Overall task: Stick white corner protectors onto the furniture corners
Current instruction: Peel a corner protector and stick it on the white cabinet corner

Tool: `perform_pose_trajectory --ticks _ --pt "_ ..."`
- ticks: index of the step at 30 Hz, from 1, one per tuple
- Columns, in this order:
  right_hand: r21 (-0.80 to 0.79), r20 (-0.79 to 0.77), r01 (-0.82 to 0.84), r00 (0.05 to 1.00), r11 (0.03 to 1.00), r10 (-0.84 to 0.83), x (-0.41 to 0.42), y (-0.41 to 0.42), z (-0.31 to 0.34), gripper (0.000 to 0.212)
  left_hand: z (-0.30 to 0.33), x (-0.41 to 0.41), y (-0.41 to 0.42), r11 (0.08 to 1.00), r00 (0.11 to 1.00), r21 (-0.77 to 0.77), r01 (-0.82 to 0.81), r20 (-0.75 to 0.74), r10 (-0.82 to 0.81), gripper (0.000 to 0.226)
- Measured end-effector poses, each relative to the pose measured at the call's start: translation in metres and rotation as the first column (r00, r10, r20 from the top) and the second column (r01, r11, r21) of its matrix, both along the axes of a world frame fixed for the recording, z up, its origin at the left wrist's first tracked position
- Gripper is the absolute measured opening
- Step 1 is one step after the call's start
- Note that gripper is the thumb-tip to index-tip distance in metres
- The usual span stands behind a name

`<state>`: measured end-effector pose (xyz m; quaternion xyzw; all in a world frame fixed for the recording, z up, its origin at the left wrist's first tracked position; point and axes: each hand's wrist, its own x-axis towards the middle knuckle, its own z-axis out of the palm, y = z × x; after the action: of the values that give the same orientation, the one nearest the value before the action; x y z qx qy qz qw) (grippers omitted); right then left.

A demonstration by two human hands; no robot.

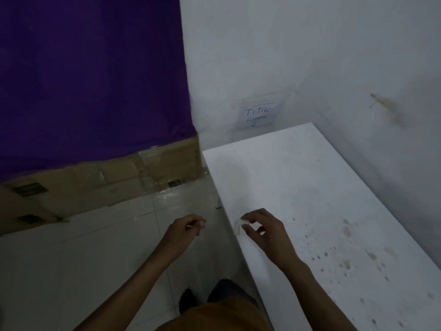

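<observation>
A white table fills the right side, with its long left edge running toward me. A small white corner protector sits by that edge, pinched between the thumb and forefinger of my right hand. My left hand hovers over the floor just left of the table edge, its fingers curled around a thin white strip. What the strip is cannot be made out.
A purple cloth hangs at the left above taped cardboard on the pale tiled floor. A handwritten paper note is stuck to the white wall behind the table. Dark stains dot the tabletop at the right.
</observation>
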<state>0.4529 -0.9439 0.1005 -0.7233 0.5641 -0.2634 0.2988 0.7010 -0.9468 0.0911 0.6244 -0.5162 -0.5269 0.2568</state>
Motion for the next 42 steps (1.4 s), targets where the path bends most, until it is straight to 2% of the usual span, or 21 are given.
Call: perform_pose_trajectory --ticks 9,19,27,33,42 --pt "0.005 -0.05 -0.015 0.999 1.0 0.015 0.003 -0.193 -0.015 0.019 -0.045 0.014 -0.172 0.982 0.986 0.099 -0.163 -0.022 0.166 0.014" --pt "0.144 -0.162 -0.266 0.944 0.953 0.288 0.058 -0.373 -0.102 0.016 -0.105 0.018 -0.294 0.901 0.915 0.177 -0.396 -0.011 0.404 0.015" --pt "0.25 -0.173 -0.377 0.889 0.892 0.424 0.086 -0.409 -0.153 0.018 -0.136 0.0 -0.339 0.844 0.868 0.238 -0.48 -0.012 0.497 0.011" --pt "0.251 -0.191 -0.408 0.868 0.878 0.458 0.09 -0.415 -0.165 0.017 -0.149 -0.005 -0.352 0.837 0.865 0.246 -0.489 0.011 0.502 0.017" --pt "0.336 -0.112 -0.375 0.895 0.864 0.432 0.09 -0.418 -0.174 0.015 -0.16 -0.007 -0.348 0.849 0.878 0.231 -0.475 0.052 0.477 0.007"
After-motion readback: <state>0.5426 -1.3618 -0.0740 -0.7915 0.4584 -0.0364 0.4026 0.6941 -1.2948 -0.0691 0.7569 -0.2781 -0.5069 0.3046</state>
